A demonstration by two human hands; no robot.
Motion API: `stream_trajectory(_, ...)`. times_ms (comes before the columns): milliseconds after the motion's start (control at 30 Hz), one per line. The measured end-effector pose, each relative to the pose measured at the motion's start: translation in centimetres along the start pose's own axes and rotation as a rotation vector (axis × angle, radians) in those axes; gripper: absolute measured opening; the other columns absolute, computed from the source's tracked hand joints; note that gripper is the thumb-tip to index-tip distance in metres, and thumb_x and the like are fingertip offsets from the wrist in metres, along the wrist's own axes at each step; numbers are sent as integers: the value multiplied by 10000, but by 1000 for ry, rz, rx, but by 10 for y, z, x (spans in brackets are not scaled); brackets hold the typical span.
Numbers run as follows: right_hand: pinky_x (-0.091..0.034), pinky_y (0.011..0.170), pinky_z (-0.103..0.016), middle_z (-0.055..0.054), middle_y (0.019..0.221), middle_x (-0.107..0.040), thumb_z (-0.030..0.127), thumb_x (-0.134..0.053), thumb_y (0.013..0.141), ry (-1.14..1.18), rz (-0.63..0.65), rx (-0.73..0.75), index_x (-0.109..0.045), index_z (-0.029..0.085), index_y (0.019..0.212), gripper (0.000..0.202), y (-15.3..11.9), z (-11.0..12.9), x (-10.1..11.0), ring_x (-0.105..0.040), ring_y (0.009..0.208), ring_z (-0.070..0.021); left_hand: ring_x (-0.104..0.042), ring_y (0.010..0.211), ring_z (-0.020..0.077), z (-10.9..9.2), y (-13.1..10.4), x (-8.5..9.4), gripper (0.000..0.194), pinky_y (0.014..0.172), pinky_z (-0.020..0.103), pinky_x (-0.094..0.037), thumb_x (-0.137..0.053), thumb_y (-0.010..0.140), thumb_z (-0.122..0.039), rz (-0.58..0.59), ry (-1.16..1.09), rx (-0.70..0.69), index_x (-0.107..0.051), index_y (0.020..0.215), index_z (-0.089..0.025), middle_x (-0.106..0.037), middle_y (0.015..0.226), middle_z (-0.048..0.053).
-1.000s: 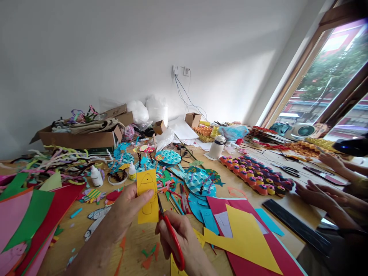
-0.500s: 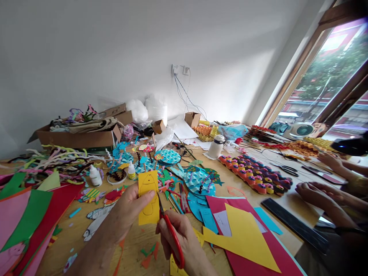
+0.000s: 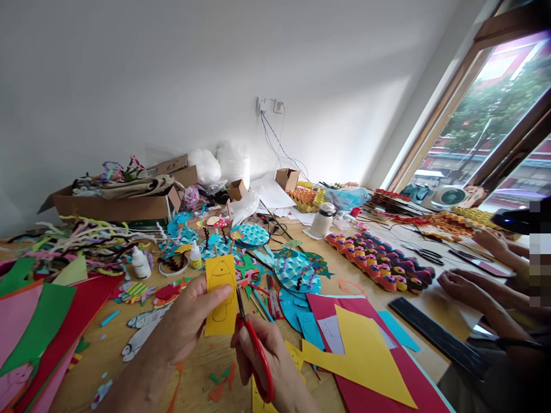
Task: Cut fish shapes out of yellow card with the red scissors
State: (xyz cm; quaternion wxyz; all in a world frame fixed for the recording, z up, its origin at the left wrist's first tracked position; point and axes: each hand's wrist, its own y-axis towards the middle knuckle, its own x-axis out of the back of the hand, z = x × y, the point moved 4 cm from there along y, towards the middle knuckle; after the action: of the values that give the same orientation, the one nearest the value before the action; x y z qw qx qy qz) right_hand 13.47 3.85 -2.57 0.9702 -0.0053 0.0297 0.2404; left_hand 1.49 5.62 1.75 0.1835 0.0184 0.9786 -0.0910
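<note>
Your left hand [image 3: 193, 312], nearer, pinches the yellow card [image 3: 221, 315], long axis twelve-to-six; the card lies at ten o'clock from your right hand [image 3: 275, 347], fingers closed round the scissors [image 3: 260, 348].

Honestly can't read a single word or number anywhere here. The white bottle [image 3: 140, 265] has some print on its label, and the smaller bottle [image 3: 196, 258] has a yellow one, both too tiny and blurry.
</note>
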Motion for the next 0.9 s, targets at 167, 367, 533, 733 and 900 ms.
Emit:
stream_trajectory(167,-210,340,-157,76,405,-408,716,-468,731,22,10,9,-524,147,690,573,2,-5,1,-338,327,-50,-579,495,104,2,0,1,201,471,184,-444,-735,620,-303,2,3,3,-632,738,-176,-654,586,-35)
stream_trajectory(367,-228,347,-157,72,415,-414,697,-446,763,8,-14,35,-496,159,678,547,2,-3,1,-345,329,-52,-575,503,115,8,0,-2,208,482,206,-457,-718,642,-313,47,-4,21,-619,765,-176,-642,588,-35)
stream_trajectory(533,-237,353,-162,73,415,-401,696,-448,762,-13,-36,44,-477,169,664,537,1,-1,1,-350,346,-60,-579,494,115,8,1,-6,207,472,205,-458,-723,636,-301,36,-14,12,-616,759,-173,-648,590,-38)
stream_trajectory(733,-262,400,-177,58,441,-427,700,-455,755,-72,-55,41,-532,142,693,568,-1,1,2,-368,386,-68,-600,506,123,4,2,-2,194,478,203,-459,-718,641,-292,14,-19,-1,-623,761,-172,-664,599,-33)
stream_trajectory(900,-269,403,-177,58,445,-424,715,-458,739,-61,-50,46,-535,142,685,581,-3,2,0,-363,387,-66,-582,509,118,6,2,0,184,474,197,-449,-688,671,-300,12,30,-16,-619,784,-172,-651,596,-29)
